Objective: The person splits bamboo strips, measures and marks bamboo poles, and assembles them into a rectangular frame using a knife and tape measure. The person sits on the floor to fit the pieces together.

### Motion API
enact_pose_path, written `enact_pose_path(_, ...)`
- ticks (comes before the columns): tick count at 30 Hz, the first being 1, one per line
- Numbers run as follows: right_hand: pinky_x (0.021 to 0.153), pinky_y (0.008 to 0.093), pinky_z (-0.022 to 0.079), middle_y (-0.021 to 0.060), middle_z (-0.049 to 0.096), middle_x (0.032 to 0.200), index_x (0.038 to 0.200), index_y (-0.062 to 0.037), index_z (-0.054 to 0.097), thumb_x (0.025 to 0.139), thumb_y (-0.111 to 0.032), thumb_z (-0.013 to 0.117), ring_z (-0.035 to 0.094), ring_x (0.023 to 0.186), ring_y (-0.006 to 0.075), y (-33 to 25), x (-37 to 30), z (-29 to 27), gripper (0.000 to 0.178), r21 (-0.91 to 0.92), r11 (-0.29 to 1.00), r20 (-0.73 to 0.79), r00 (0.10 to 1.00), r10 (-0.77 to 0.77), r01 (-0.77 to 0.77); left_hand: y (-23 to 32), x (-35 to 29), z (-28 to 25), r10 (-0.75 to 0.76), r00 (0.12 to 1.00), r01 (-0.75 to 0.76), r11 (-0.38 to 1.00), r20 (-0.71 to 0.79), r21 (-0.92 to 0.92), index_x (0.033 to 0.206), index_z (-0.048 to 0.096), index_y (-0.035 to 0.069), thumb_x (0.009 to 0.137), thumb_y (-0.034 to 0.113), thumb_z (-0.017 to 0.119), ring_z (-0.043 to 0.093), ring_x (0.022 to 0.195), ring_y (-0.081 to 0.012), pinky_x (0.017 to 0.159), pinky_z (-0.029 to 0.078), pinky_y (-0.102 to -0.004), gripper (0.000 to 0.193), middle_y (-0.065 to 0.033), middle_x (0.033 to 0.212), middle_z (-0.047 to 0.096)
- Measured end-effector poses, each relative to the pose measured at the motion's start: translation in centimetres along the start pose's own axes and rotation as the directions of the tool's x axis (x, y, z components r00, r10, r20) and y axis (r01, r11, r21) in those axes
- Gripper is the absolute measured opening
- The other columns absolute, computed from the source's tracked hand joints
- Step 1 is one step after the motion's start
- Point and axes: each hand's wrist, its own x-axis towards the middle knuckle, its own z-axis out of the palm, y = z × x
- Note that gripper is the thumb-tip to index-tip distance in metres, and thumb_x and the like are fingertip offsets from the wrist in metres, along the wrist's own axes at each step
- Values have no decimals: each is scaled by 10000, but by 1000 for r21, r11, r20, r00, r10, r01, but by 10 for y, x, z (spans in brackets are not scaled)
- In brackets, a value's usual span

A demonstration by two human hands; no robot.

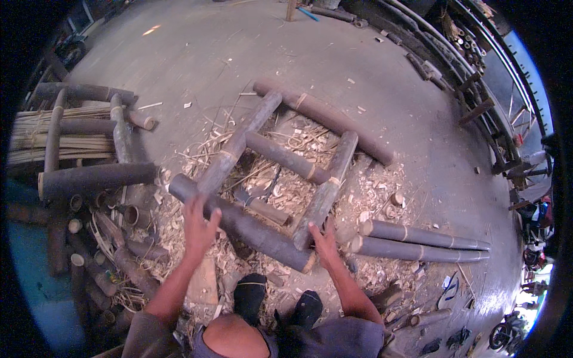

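Observation:
A frame of thick dark bamboo poles [280,156] lies on the concrete floor in front of me, with two long poles joined by crosspieces. My left hand [197,224] hovers with fingers spread just over the near pole [245,225], close to its left end. My right hand [324,238] rests with fingers apart at the near pole's right end, where a crosspiece [325,194] meets it. Neither hand grips anything. My dark-socked feet [277,301] stand just behind the pole.
Wood shavings and chips [286,191] litter the floor around the frame. Two loose bamboo poles [418,241] lie at the right. At the left are stacked poles [89,176], short bamboo offcuts [113,238] and a bundle of thin strips [59,134]. Railings and parked motorbikes [507,334] line the right edge.

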Motion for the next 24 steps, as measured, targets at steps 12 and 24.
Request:
enact_pose_path(12,988,447,476,242,601,1274,1505,-14,325,883,-339,744,609,1136,364,-9,-4,-60,817,-253,966,73,997,-27,44,-14,23,0,80,897,-195,955,435,226,1260,622,26,858,511,671,598,1059,-405,1038,367,-585,632,-215,1089,674)
enact_pose_path(24,1044,486,440,242,540,1306,1342,-20,548,860,-215,723,514,1217,430,-14,-32,-38,549,-809,395,201,836,-510,435,-15,-11,37,-219,948,192,972,230,136,1320,495,41,894,351,699,624,1014,-471,840,501,-531,564,-293,1108,618)
